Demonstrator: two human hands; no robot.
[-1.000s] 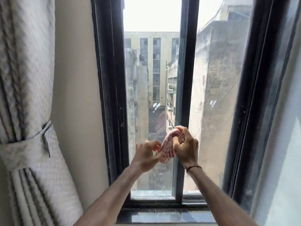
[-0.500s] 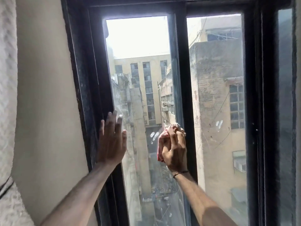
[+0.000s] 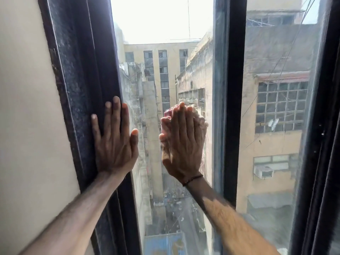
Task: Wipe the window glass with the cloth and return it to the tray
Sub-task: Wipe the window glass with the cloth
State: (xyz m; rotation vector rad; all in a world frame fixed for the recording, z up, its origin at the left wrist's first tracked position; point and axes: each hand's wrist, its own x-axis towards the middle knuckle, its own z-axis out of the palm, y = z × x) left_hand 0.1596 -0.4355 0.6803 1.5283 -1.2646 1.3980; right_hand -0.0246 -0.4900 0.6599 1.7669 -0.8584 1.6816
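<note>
My right hand (image 3: 182, 142) lies flat against the left pane of window glass (image 3: 158, 70) and presses a pink and white cloth (image 3: 166, 115) onto it. Only the cloth's edges show, above and to the left of my fingers. My left hand (image 3: 115, 138) rests flat with its fingers spread on the black window frame (image 3: 81, 80) at the pane's left edge, holding nothing. No tray is in view.
A black centre post (image 3: 233, 89) separates the left pane from a second pane (image 3: 276, 116) on the right. A cream wall (image 3: 27, 107) runs along the left of the frame. Buildings and a street show through the glass.
The view has moved closer to the glass. My right hand has flattened out from a bunched grip and now spreads the cloth against the pane. My left hand has stayed on the frame.
</note>
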